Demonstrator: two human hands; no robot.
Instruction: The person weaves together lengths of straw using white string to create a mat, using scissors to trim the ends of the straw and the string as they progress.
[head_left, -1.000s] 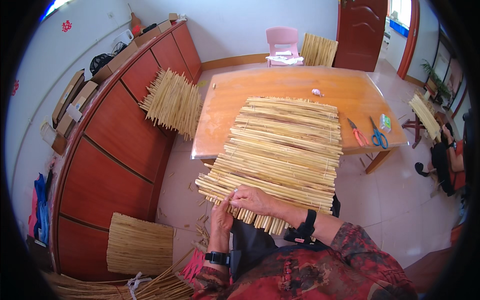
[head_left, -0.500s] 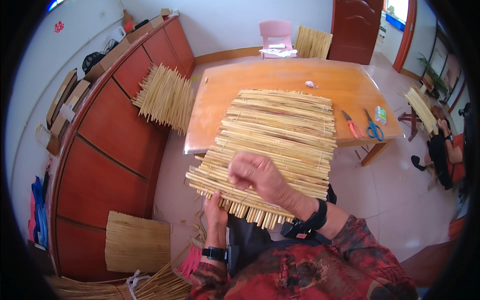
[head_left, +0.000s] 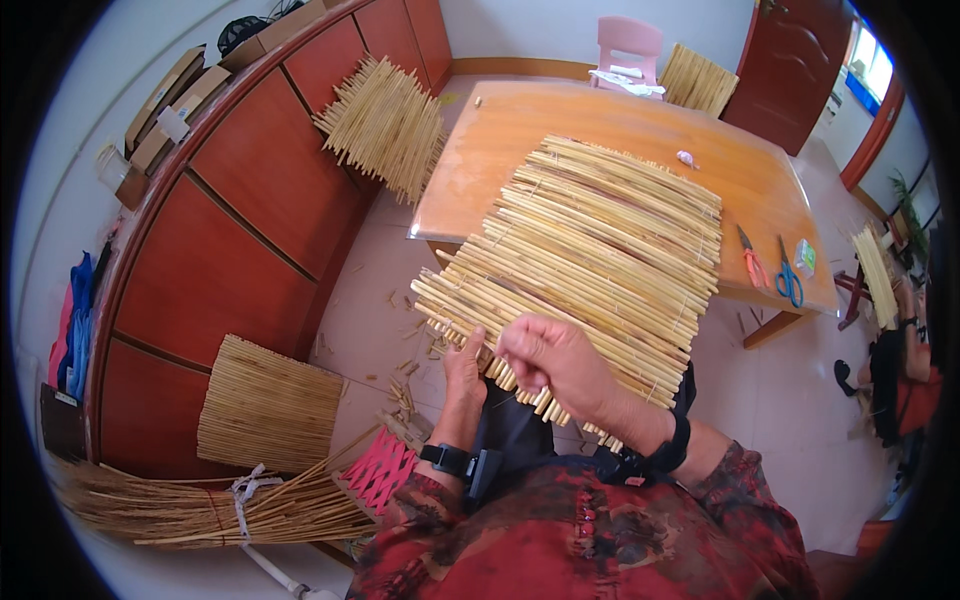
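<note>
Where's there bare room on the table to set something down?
The table has two free patches: one between the stick mat and the table's left edge, another along the far edge, between a stick stub and the pink-and-white item. The right is crowded: orange-handled pliers, blue-handled scissors and a small box sit close together.

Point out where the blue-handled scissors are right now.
In the head view, the scissors lie on the table's right side, between the orange-handled pliers and a small green-and-white box, right of the stick mat.
</note>
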